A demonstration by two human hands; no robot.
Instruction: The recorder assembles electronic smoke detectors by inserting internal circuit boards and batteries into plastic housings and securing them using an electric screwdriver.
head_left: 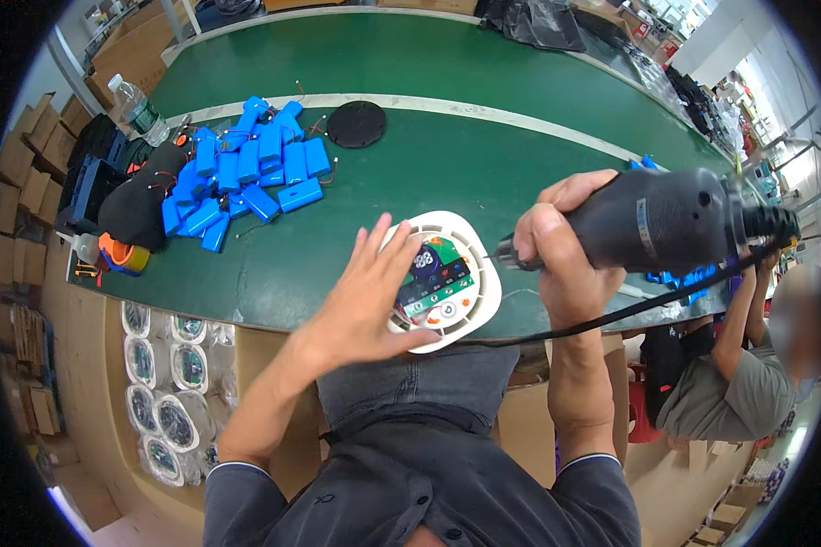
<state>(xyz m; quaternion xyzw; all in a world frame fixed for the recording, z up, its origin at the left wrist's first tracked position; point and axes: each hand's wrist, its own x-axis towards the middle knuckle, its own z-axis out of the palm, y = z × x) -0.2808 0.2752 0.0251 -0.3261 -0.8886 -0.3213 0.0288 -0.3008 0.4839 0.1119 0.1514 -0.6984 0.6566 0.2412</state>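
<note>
A round white housing with a green circuit board inside lies at the near edge of the green table. My left hand rests flat on its left side, fingers spread. My right hand grips a dark grey electric screwdriver, whose tip points at the housing's right rim. Its black cable runs along the table edge.
A pile of several blue battery packs lies at the far left beside a black bag and a water bottle. A black round disc sits further back. Bagged circuit boards fill a box below. Another person sits at the right.
</note>
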